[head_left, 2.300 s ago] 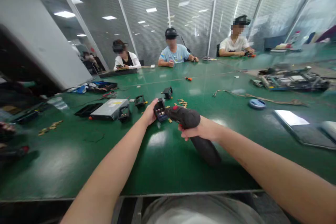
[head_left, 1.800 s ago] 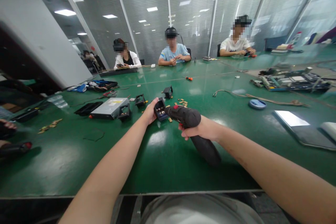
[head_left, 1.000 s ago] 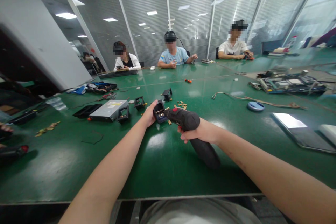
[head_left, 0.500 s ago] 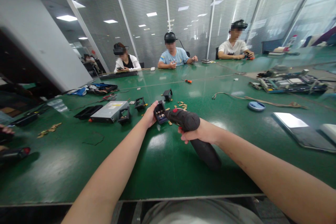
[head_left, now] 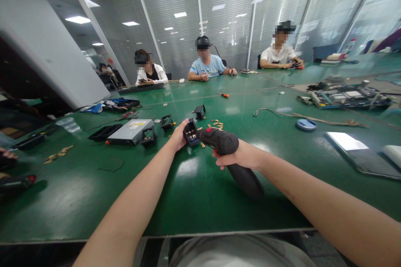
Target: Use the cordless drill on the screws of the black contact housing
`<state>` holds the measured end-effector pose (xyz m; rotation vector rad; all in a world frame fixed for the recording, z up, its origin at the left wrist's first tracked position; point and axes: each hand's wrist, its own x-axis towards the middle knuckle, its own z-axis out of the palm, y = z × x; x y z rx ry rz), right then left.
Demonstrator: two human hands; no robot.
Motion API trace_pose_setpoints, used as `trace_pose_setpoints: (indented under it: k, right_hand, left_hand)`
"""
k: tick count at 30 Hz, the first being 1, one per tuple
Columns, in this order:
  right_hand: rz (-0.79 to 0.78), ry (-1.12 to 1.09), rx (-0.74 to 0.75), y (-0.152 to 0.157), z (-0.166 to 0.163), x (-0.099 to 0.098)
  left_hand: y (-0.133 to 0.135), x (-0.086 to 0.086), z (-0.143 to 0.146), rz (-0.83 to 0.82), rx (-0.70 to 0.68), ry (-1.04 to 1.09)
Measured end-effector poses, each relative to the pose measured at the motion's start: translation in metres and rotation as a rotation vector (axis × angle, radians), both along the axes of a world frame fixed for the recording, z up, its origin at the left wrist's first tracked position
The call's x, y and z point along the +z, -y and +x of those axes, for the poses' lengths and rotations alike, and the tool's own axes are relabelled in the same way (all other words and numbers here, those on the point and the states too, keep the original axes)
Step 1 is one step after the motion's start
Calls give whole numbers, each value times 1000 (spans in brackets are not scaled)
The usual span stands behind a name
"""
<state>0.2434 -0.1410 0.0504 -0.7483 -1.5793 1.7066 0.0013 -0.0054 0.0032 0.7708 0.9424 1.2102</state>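
My left hand (head_left: 179,136) grips a small black plastic housing (head_left: 190,129) by its left side, with its open face toward me and brass-coloured metal parts inside. My right hand (head_left: 230,156) is wrapped round the handle of a black cordless screwdriver (head_left: 221,139) with a red mark on top. The tool's front end points left at the housing; its tip is hidden, so I cannot tell whether it touches a screw. Small brass pieces (head_left: 218,124) lie scattered just behind the tool. Similar black housings (head_left: 199,112) stand behind and to the left of my left hand.
A silver drive-like box (head_left: 130,132) and a black tray (head_left: 105,132) lie to the left, near more brass pieces (head_left: 59,154). At right are a blue round lid (head_left: 306,124), a cable (head_left: 294,117), a tablet-like slab (head_left: 360,154) and circuit boards (head_left: 347,94). Several people sit around the table.
Both hands, the housing and the screwdriver hold nearly the same place. The view has shifted very slightly. Across the table, the middle person's hand has lowered a little.
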Motion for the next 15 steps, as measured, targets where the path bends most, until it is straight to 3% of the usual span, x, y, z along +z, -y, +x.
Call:
trace_pose_setpoints:
  k: [15]
  right_hand:
    - [4,-1,4,-1,1,-3]
  left_hand:
    - [-3,-2,-2,-10,-10,-29]
